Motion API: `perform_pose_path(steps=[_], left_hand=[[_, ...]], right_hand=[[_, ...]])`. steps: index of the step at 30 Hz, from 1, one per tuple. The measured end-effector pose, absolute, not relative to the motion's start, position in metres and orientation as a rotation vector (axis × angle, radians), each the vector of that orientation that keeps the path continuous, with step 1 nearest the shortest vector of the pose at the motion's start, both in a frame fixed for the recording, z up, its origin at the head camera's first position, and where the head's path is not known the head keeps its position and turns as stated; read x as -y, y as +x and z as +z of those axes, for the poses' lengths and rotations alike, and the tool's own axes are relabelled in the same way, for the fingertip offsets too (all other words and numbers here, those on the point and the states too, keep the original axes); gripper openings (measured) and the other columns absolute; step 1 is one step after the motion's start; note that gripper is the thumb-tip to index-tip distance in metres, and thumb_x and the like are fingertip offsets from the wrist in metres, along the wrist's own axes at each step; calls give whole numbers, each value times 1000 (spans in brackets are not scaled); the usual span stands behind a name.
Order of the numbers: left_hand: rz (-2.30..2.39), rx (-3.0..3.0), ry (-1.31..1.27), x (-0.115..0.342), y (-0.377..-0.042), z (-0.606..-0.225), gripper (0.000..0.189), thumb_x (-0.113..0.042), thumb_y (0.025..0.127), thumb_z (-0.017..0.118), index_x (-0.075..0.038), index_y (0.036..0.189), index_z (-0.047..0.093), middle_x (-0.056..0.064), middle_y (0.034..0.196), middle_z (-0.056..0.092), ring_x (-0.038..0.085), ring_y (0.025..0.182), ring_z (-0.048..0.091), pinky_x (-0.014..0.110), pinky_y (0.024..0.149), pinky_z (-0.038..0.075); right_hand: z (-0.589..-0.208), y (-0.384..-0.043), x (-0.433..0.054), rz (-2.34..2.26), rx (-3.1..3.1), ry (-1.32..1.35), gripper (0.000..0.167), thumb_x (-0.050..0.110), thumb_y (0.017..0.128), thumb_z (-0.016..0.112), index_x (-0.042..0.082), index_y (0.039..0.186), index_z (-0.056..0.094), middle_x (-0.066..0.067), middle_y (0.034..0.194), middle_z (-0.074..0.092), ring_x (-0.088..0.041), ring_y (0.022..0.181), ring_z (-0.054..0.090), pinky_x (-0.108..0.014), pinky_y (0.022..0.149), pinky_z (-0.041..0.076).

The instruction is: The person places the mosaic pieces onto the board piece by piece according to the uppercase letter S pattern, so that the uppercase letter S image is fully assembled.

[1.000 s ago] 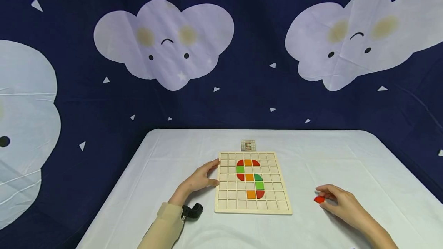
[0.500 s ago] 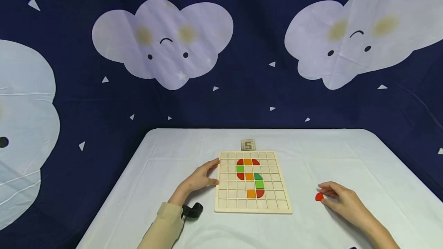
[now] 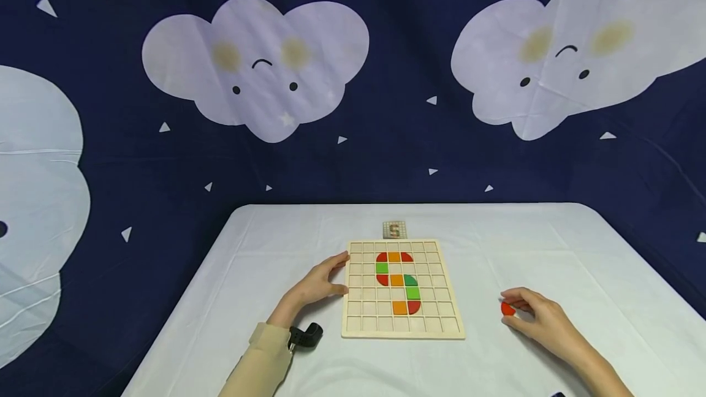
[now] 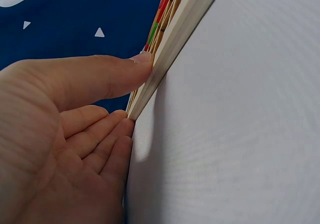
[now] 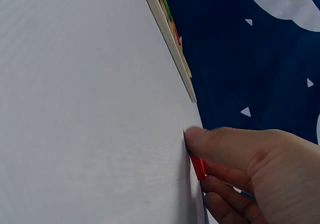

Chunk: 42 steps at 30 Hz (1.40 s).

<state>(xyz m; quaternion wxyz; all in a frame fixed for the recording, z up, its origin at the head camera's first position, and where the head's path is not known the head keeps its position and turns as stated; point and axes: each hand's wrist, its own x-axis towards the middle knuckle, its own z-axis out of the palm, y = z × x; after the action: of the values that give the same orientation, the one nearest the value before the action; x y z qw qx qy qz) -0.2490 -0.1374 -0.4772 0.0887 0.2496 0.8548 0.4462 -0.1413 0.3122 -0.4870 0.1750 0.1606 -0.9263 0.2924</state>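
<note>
A pale wooden grid board [image 3: 364, 312] lies on the white table, with red, orange and green tiles forming an S in its cells. My left hand [image 3: 313, 283] rests against the board's left edge, thumb and fingertips touching the rim and fingers fairly straight; the left wrist view shows the thumb [image 4: 115, 74] at the edge too. Right of the board, my right hand [image 3: 543, 317] pinches a red rounded tile [image 3: 507, 309] close over the cloth. In the right wrist view the thumb covers part of that red tile [image 5: 198, 167], and curled fingers show beyond it.
A small card with an S pattern on a grid [image 3: 394, 230] lies just behind the board. White cloth [image 3: 248, 262] covers the table. Behind it hangs a dark blue curtain [image 3: 397, 158] with clouds and triangles. A black wrist device [image 3: 306, 336] sits on the left wrist.
The red tile has turned in my right fingers, and that hand has shifted slightly away from me. My left hand stays at the board's edge; the board's tiles look the same.
</note>
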Motion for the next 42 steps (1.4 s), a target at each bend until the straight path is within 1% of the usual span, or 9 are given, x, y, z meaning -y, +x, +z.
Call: perform_pose_path(steps=[5, 12, 15, 20, 24, 27, 31, 37, 42], left_hand=[[1345, -2532, 732, 137, -249, -477, 81, -3, 77, 75, 5, 144, 30, 17, 144, 40, 32, 134, 32, 44, 110, 25], [1365, -2509, 706, 136, -249, -477, 82, -3, 78, 74, 4, 145, 29, 18, 145, 38, 32, 134, 32, 42, 110, 25], [1359, -2513, 705, 136, -249, -477, 82, -3, 78, 74, 5, 145, 29, 18, 144, 38, 33, 134, 32, 42, 110, 25], [1344, -2524, 691, 136, -247, -475, 81, -3, 78, 74, 4, 145, 30, 16, 145, 38, 31, 134, 32, 42, 110, 24], [1341, -2526, 710, 136, -247, -474, 80, -3, 78, 74, 4, 145, 30, 16, 145, 38, 31, 134, 32, 43, 111, 23], [1334, -2535, 742, 137, -248, -475, 80, -3, 77, 74, 5, 144, 31, 18, 145, 38, 32, 134, 33, 44, 110, 23], [1331, -2540, 754, 138, -249, -475, 79, -3, 77, 74, 5, 143, 31, 18, 144, 38, 32, 134, 33, 45, 110, 24], [1344, -2527, 732, 138, -250, -474, 80, -3, 77, 74, 4, 144, 31, 17, 145, 39, 31, 134, 33, 43, 110, 24], [1349, -2522, 744, 138, -250, -475, 81, -3, 77, 74, 6, 144, 30, 18, 144, 39, 32, 133, 34, 45, 110, 24]], right_hand=[[-489, -142, -313, 835, 2602, 514, 38, 7, 70, 82, 9, 105, 66, 3, 96, 68, -5, 85, 62, -5, 75, 42], [-486, -140, -312, 872, 2600, 549, 38, 1, 71, 80, 9, 106, 67, 0, 98, 69, -6, 83, 64, -9, 72, 47], [-477, -142, -311, 857, 2567, 547, 39, -1, 69, 80, 8, 105, 68, -1, 96, 70, -6, 81, 64, -10, 71, 47], [-456, -151, -306, 864, 2469, 542, 42, -9, 67, 78, 4, 105, 67, -6, 92, 70, -4, 80, 64, -12, 70, 49], [-443, -160, -293, 911, 2447, 542, 40, -6, 69, 78, 3, 106, 66, -7, 92, 70, -5, 77, 66, -16, 69, 52], [-439, -168, -277, 935, 2452, 569, 38, -3, 71, 79, 4, 107, 66, -5, 93, 70, -10, 78, 67, -16, 71, 51], [-438, -178, -249, 993, 2450, 643, 38, -2, 72, 78, 4, 108, 66, -5, 96, 70, -14, 78, 68, -16, 73, 51], [-439, -191, -205, 1080, 2458, 801, 35, 0, 76, 76, 5, 109, 66, -4, 101, 69, -16, 81, 67, -31, 74, 55], [-440, -194, -173, 1145, 2505, 900, 33, 8, 79, 75, 8, 111, 67, -1, 106, 68, -15, 87, 65, -36, 75, 55]])
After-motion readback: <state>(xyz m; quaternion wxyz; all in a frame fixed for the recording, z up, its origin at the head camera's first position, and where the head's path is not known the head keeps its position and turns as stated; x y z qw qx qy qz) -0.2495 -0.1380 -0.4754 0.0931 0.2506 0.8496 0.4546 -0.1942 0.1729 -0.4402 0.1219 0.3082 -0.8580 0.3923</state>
